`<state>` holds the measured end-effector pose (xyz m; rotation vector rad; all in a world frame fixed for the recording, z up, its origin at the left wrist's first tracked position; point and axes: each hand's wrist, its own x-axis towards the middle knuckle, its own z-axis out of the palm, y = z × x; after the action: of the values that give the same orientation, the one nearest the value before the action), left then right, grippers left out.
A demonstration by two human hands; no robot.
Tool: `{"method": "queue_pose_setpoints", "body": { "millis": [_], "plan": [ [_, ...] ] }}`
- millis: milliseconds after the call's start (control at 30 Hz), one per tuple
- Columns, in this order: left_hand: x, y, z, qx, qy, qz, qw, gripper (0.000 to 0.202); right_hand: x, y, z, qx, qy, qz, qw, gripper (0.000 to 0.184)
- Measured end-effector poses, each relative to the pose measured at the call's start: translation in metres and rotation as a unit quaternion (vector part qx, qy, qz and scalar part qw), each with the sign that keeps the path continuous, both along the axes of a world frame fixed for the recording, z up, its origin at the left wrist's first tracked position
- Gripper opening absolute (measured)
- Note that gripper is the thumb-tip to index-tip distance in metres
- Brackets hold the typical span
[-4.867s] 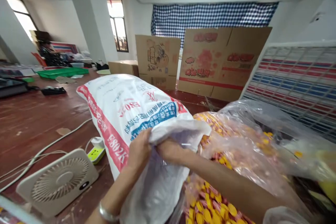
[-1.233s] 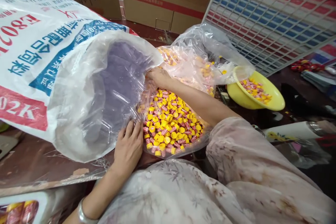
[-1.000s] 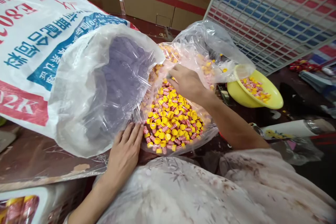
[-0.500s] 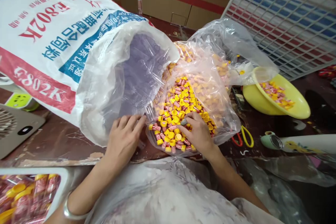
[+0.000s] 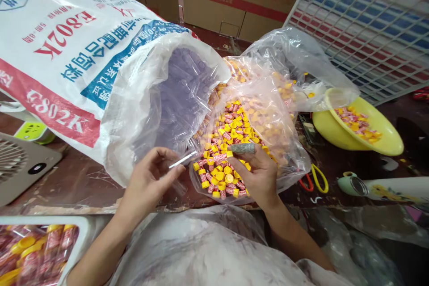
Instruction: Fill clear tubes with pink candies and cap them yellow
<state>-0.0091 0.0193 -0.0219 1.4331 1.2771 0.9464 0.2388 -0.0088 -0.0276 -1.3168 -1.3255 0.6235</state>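
My left hand (image 5: 152, 178) pinches a clear plastic tube (image 5: 183, 159) between thumb and fingers, in front of the mouth of a white woven sack (image 5: 130, 94). Many similar clear tubes (image 5: 182, 85) lie inside that sack. To the right, my right hand (image 5: 258, 174) is closed on a small yellow cap with a red-and-white wrapped body (image 5: 220, 157). Grey tape (image 5: 243, 148) wraps one of its fingers. Just beneath is a clear plastic bag (image 5: 284, 143), heaped with more of these yellow-capped pieces (image 5: 221, 178).
A yellow bowl (image 5: 385, 136) holding similar pieces stands at right. Near it lie scissors (image 5: 320, 178) and a flowered white bottle (image 5: 395, 190). A fan (image 5: 20, 167) sits at left, above a white tub (image 5: 82, 225) of filled tubes. Cardboard boxes (image 5: 214, 13) and a wire rack (image 5: 362, 31) are behind.
My left hand has lifted from the sack's mouth with a clear tube. My right hand has risen from the heap with a capped piece. The view has shifted slightly.
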Motion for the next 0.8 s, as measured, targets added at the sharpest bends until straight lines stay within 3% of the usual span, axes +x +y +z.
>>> {"method": "queue_pose_setpoints", "body": {
  "millis": [100, 200, 300, 400, 500, 567, 700, 800],
  "plan": [
    [0.004, -0.014, 0.000, -0.153, -0.122, -0.068, 0.978, 0.045, -0.014, 0.006, 0.000, 0.008, -0.011, 0.044, 0.999, 0.017],
    [0.011, -0.024, -0.004, -0.219, -0.190, -0.104, 0.951, 0.044, -0.022, 0.009, 0.002, 0.013, -0.028, 0.082, 0.996, 0.012],
    [0.021, -0.031, -0.008, -0.243, -0.244, -0.126, 0.930, 0.032, -0.025, 0.007, 0.007, 0.010, -0.075, 0.111, 0.991, 0.006],
    [0.030, -0.038, -0.011, -0.247, -0.286, -0.139, 0.915, 0.024, -0.025, -0.001, 0.009, 0.012, -0.119, 0.177, 0.977, 0.014],
    [0.035, -0.046, -0.013, -0.255, -0.347, -0.139, 0.892, 0.021, -0.027, -0.011, 0.002, 0.046, -0.171, 0.255, 0.951, 0.060],
    [0.036, -0.052, -0.014, -0.269, -0.378, -0.146, 0.874, 0.016, -0.030, -0.019, -0.007, 0.076, -0.204, 0.245, 0.945, 0.075],
    [0.036, -0.061, -0.015, -0.292, -0.369, -0.162, 0.868, 0.016, -0.038, -0.033, -0.024, 0.114, -0.239, 0.186, 0.946, 0.066],
    [0.035, -0.065, -0.015, -0.302, -0.317, -0.164, 0.884, 0.026, -0.040, -0.037, -0.023, 0.118, -0.253, 0.228, 0.933, 0.063]
  ]
}}
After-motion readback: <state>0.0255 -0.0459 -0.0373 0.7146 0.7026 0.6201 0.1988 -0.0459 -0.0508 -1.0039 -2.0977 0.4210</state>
